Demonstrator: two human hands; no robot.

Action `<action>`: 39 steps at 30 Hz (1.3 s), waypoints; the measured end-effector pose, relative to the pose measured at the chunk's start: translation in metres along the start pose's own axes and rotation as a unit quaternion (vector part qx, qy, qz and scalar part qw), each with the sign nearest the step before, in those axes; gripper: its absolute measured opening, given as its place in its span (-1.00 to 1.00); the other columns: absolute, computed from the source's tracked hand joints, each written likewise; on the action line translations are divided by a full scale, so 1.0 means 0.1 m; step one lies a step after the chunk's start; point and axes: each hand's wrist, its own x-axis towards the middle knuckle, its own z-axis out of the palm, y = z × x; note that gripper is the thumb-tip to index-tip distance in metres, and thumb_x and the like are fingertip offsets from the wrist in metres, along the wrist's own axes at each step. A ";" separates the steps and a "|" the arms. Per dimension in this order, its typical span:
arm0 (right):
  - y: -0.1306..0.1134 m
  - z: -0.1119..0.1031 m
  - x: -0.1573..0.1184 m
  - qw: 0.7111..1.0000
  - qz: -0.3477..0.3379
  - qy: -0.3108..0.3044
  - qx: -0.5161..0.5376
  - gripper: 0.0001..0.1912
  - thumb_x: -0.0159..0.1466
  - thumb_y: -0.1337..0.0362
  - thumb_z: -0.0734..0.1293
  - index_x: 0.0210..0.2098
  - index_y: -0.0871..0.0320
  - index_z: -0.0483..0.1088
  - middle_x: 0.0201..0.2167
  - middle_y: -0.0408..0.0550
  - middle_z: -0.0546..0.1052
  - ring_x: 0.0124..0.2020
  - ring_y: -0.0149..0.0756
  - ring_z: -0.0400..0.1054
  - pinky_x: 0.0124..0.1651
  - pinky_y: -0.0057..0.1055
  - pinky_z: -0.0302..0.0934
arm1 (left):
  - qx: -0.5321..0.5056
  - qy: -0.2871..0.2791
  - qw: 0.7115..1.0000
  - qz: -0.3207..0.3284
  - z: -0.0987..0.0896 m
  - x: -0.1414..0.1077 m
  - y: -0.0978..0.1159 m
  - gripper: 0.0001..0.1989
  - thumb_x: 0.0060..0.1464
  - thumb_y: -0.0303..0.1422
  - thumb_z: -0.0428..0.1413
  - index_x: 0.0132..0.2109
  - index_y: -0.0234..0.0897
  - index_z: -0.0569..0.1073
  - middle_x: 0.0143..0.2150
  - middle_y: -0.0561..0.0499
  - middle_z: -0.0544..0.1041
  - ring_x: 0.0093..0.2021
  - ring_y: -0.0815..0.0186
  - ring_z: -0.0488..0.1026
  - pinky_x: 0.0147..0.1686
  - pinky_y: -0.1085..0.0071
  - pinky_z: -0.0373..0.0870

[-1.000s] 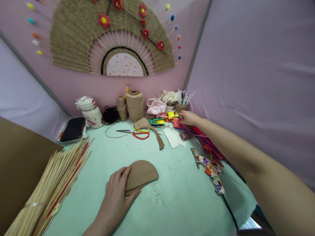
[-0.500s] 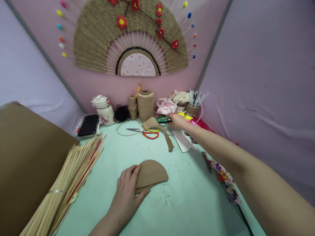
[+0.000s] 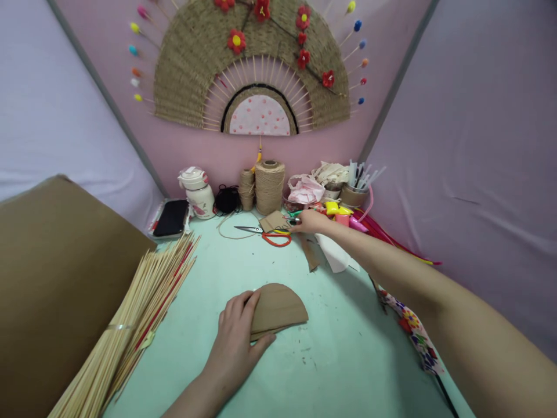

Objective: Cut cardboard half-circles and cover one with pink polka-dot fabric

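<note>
Two stacked half-circles of brown cardboard (image 3: 281, 307) lie on the table in front of me. My left hand (image 3: 239, 325) grips their left end, thumb at the straight edge and fingers over the top. At the back, my right hand (image 3: 310, 222) has its fingers drawn together around something small and dark-tipped that I cannot make out. Just behind those fingers shows part of a green-handled tool (image 3: 300, 213). A small cardboard scrap (image 3: 274, 221) and red-handled scissors (image 3: 277, 239) lie left of that hand.
Bundled bamboo sticks (image 3: 126, 325) and a large brown board (image 3: 65, 278) occupy the left side. A bottle (image 3: 197, 194), a phone (image 3: 172, 218) and twine spools (image 3: 270, 187) stand along the back. A flowery strip (image 3: 413, 328) lies under my right forearm.
The view has turned slightly left. My right hand has come left and a little nearer, from the green-handled tool toward the cardboard scrap. My left hand keeps its grip on the cardboard half-circles.
</note>
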 end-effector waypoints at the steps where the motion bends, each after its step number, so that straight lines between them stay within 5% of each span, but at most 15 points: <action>1: -0.09 0.05 -0.02 1.000 -0.007 -0.010 0.007 -0.54 0.17 -0.09 0.35 -0.27 0.21 0.54 -0.29 0.14 0.61 -0.31 -0.12 0.48 -0.37 -0.42 0.18 | -0.001 0.000 1.000 0.001 0.00 0.00 -0.01 -0.34 0.07 -0.32 0.15 0.29 -0.12 0.12 0.19 -0.16 0.31 0.17 0.02 0.25 0.12 0.01 0.23; 5: -0.46 0.24 -0.15 0.998 -0.057 -0.014 0.036 -0.66 0.28 0.06 0.27 -0.19 0.17 0.53 -0.24 0.07 0.62 -0.29 -0.19 0.48 -0.34 -0.46 0.18 | -0.006 0.004 1.000 0.008 0.02 -0.01 -0.03 -0.33 0.06 -0.32 0.15 0.29 -0.11 0.12 0.19 -0.17 0.31 0.17 -0.01 0.25 0.11 -0.02 0.23; 8: -0.52 0.19 -0.15 0.994 -0.096 -0.004 0.047 -0.74 0.30 0.16 0.26 -0.13 0.07 0.52 -0.20 -0.10 0.62 -0.24 -0.28 0.47 -0.28 -0.52 0.19 | -0.005 0.003 1.000 0.005 0.03 -0.01 -0.04 -0.33 0.06 -0.32 0.15 0.29 -0.11 0.13 0.18 -0.18 0.31 0.17 -0.01 0.26 0.10 -0.02 0.23; 12: -0.13 -0.11 -0.01 0.998 -0.049 0.042 0.009 -0.67 0.34 0.23 0.18 -0.02 0.18 0.46 -0.09 0.06 0.58 -0.13 -0.20 0.45 -0.21 -0.47 0.18 | -0.006 0.005 1.000 0.005 0.02 -0.01 -0.04 -0.34 0.07 -0.32 0.15 0.30 -0.11 0.13 0.18 -0.17 0.32 0.18 -0.01 0.25 0.09 0.00 0.23; 16: 0.32 -0.28 0.04 0.998 -0.015 0.026 -0.047 -0.67 0.16 0.14 0.38 -0.13 0.16 0.50 -0.17 0.09 0.60 -0.17 -0.10 0.46 -0.26 -0.44 0.19 | -0.007 0.010 1.000 0.006 0.03 -0.01 -0.03 -0.35 0.07 -0.32 0.14 0.29 -0.10 0.15 0.18 -0.17 0.32 0.17 -0.01 0.26 0.08 0.01 0.25; 19: 0.41 -0.18 -0.02 0.997 -0.028 0.006 -0.074 -0.67 0.09 0.16 0.44 -0.16 0.12 0.50 -0.17 0.06 0.60 -0.17 -0.11 0.46 -0.28 -0.44 0.20 | -0.001 0.008 1.000 0.005 0.03 0.00 -0.04 -0.36 0.07 -0.30 0.15 0.28 -0.11 0.16 0.18 -0.17 0.32 0.17 0.00 0.26 0.08 0.01 0.25; 23: 0.34 -0.11 -0.06 0.995 -0.037 0.024 -0.091 -0.76 0.24 0.23 0.31 -0.13 0.14 0.49 -0.08 0.12 0.56 -0.09 -0.09 0.44 -0.22 -0.40 0.21 | 0.006 0.010 1.000 0.010 0.03 0.00 -0.04 -0.35 0.07 -0.29 0.15 0.29 -0.10 0.16 0.18 -0.16 0.32 0.17 -0.01 0.26 0.10 -0.01 0.24; 33: 0.52 -1.10 -0.23 0.993 -0.031 0.088 -0.069 -0.76 0.31 0.25 0.25 -0.14 0.23 0.46 -0.15 0.10 0.54 -0.08 -0.09 0.38 -0.14 -0.38 0.13 | 0.007 0.021 1.000 0.013 0.03 0.01 -0.04 -0.36 0.06 -0.30 0.15 0.28 -0.09 0.18 0.16 -0.16 0.35 0.14 -0.01 0.28 0.08 -0.01 0.26; 36: 0.49 -0.95 -0.29 0.996 -0.020 0.076 -0.043 -0.76 0.30 0.22 0.26 -0.17 0.24 0.47 -0.20 0.08 0.55 -0.15 -0.13 0.41 -0.20 -0.41 0.12 | 0.011 0.021 1.000 0.015 0.04 0.02 -0.05 -0.37 0.06 -0.28 0.15 0.28 -0.10 0.19 0.16 -0.15 0.35 0.14 0.00 0.28 0.09 0.01 0.27; 39: 0.34 -0.55 -0.29 0.998 0.006 0.057 -0.011 -0.77 0.30 0.22 0.28 -0.20 0.24 0.47 -0.20 0.12 0.57 -0.17 -0.13 0.43 -0.25 -0.42 0.14 | 0.017 0.020 1.000 0.017 0.04 0.02 -0.06 -0.39 0.07 -0.26 0.14 0.27 -0.12 0.21 0.16 -0.14 0.35 0.15 0.02 0.28 0.09 0.03 0.27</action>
